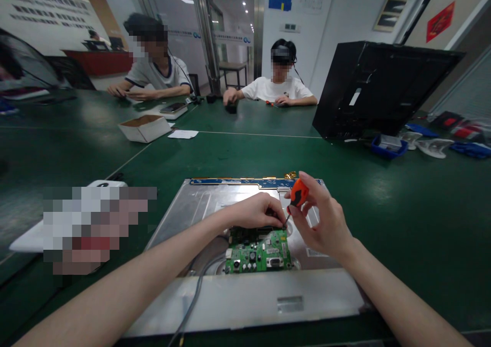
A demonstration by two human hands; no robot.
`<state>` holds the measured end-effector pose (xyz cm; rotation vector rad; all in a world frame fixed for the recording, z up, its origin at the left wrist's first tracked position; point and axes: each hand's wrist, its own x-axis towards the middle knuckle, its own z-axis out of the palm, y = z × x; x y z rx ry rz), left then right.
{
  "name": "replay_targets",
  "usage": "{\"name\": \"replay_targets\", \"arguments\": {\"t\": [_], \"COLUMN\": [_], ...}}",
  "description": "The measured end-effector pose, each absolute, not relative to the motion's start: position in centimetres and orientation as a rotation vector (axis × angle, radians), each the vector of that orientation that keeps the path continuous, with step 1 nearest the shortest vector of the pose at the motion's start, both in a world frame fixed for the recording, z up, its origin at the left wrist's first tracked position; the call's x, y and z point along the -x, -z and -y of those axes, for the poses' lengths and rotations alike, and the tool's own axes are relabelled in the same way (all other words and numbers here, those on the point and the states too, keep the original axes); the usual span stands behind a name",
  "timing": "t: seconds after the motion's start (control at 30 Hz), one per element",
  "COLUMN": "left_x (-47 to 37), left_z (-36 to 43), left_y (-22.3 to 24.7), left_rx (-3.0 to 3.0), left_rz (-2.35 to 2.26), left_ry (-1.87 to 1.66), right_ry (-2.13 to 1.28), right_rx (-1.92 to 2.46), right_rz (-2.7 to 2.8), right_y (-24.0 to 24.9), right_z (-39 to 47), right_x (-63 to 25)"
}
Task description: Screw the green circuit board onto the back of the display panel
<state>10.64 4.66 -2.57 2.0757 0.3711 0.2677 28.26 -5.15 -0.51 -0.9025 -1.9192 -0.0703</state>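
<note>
A silver metal display panel [326,290] lies flat on the green table, with a green circuit board [261,252] on its middle. My right hand [326,219] holds an orange and black screwdriver [298,192], its tip pointing down at the board's upper right corner. Just left of that tip, my left hand [261,211] is closed with its fingertips at the board's top edge; whatever they pinch is too small to make out. A blue circuit strip [230,182] runs along the panel's far edge. Grey cables [195,301] come off the board's left side towards me.
Two people sit across the green table [238,155]. A black monitor housing [368,91] stands at the back right, near a blue tray [389,146]. An open white box [144,129] and a paper sheet [183,134] are at the back left. A blurred white object lies left of the panel.
</note>
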Motion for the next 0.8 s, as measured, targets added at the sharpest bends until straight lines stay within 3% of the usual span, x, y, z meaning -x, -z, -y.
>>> {"name": "replay_targets", "arguments": {"t": [0.8], "left_x": [-10.69], "left_z": [-4.69], "left_y": [2.54], "left_rx": [-2.08], "left_rz": [-0.387], "left_ry": [-0.25], "right_ry": [0.072], "right_rx": [0.916], "right_rz": [1.845], "right_y": [0.32], "right_z": [4.98], "right_x": [-28.15]}}
